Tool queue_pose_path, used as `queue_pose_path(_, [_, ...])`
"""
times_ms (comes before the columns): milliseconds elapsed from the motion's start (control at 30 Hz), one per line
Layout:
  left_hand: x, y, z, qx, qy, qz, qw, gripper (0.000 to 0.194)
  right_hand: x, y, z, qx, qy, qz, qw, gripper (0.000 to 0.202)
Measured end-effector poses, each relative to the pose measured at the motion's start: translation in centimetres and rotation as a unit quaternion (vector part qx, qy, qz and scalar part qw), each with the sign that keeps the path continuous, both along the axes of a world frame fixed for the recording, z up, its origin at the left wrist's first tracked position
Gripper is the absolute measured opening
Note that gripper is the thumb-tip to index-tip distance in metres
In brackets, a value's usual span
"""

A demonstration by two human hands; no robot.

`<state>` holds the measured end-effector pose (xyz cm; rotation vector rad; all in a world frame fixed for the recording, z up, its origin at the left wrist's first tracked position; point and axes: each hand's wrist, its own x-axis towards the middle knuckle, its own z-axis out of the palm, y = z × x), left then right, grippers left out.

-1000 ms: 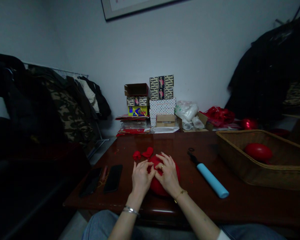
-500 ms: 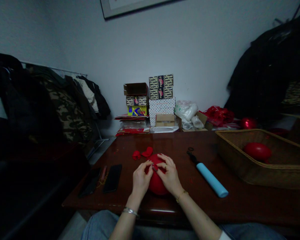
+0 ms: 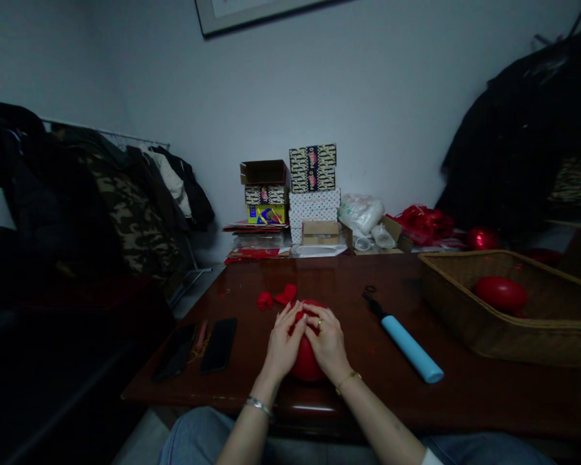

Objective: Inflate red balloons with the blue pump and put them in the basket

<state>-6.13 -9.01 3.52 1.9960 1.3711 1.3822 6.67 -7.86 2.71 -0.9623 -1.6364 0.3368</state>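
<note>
An inflated red balloon (image 3: 306, 363) rests on the table near its front edge, partly covered by my hands. My left hand (image 3: 283, 342) is closed on its top from the left, fingers curved forward, thumb pointing inward. From the right, my right hand (image 3: 328, 339) grips the same spot, and the two thumbs and index fingers nearly meet there. The balloon's neck between the fingertips is mostly hidden. Just beyond my left fingertips lie limp red balloons (image 3: 285, 294) and a small red bundle (image 3: 265, 300).
A light-blue hand pump (image 3: 411, 349) lies right of my hands. Farther right, a wicker basket (image 3: 494, 342) holds another red balloon (image 3: 501, 294). Two dark phones (image 3: 219, 345) lie at left. Stacked boxes (image 3: 314, 206) and plastic bags (image 3: 363, 214) line the wall.
My left hand has shifted slightly right and forward, its fingers now stretched farther over the balloon's top. The right hand stays almost in place; the fingertips have come closer together.
</note>
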Motion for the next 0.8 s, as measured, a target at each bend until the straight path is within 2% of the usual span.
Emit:
queue_pose_path(300, [1.0,0.3,-1.5,0.005,-0.076,0.076,0.994,0.034,0.2,-0.4,-0.1,-0.011,0.056,-0.002,0.998,0.011])
queue_pose_path(467, [1.5,0.3,-1.4,0.006,-0.093,0.07,0.993,0.034,0.1,0.0,-0.1,-0.049,0.123,0.007,0.991,0.017])
queue_pose_path(667, [1.4,0.1,-1.3,0.014,-0.084,0.076,0.993,0.032,0.4,0.8,-0.4,-0.08,0.189,0.001,0.979,0.032])
queue_pose_path(800, [1.2,0.1,-1.3,0.015,-0.085,0.071,0.994,0.032,0.9,0.5,-0.3,-0.086,0.167,0.014,0.982,0.021])
